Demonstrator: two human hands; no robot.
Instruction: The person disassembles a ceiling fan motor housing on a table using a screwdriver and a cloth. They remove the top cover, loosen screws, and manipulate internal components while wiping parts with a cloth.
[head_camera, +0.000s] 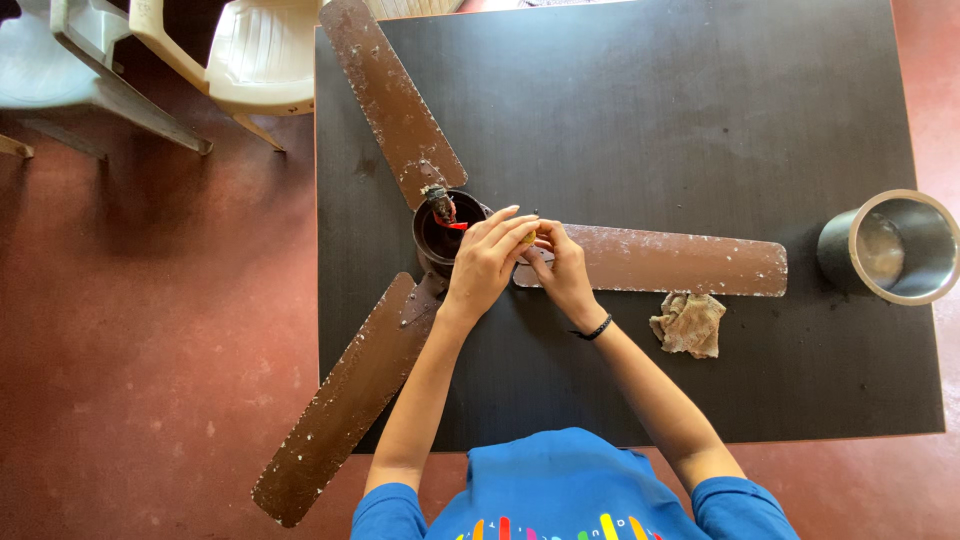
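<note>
A brown three-bladed ceiling fan (660, 262) lies on a dark table (700, 120), its blades speckled white. Its round hub (438, 232) sits near the table's left side, with a short rod and red wires sticking out. My left hand (485, 262) rests on the hub's right side, fingers curled toward my right hand. My right hand (562, 268) is beside it at the root of the right-hand blade, pinching a small yellowish thing (529, 238) that both hands touch. What that thing is I cannot tell. A black band circles my right wrist.
A crumpled brownish rag (690, 323) lies just below the right blade. A steel cup (893, 246) stands at the table's right edge. Two pale plastic chairs (240, 60) stand on the red floor at the upper left. One blade overhangs the table's lower left corner.
</note>
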